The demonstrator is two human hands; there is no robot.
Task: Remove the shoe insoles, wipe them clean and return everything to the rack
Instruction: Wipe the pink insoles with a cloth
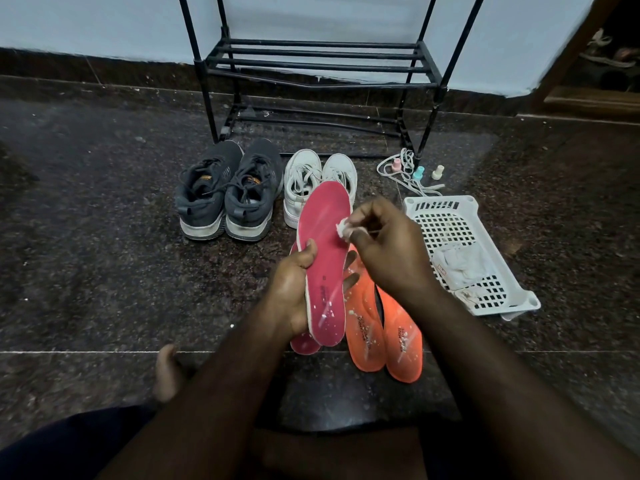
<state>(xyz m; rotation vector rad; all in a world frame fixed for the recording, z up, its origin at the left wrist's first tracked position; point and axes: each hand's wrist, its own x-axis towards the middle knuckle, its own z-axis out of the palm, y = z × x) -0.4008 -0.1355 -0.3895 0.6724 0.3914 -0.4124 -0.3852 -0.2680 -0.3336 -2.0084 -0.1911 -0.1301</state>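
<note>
On dark stone floor point(104, 237), before rack:
left hand point(294, 289): grips flat pink foam insole point(325, 258)
right hand point(384, 247): pinches small white tissue wad point(344, 229) against it

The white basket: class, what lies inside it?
Inside the basket, crumpled white cloths or wipes fill the near end; the far end shows only bare mesh. Anything beneath the cloths is covered. The right hand hides none of it.

Home entryway or hallway, by the look: dark speckled stone floor point(104, 237), pale painted wall point(104, 22) with dark skirting, black metal shoe rack point(311, 60) against it, two pairs of shoes point(263, 192) lined up in front, wooden doorframe point(588, 98) at right.
</note>
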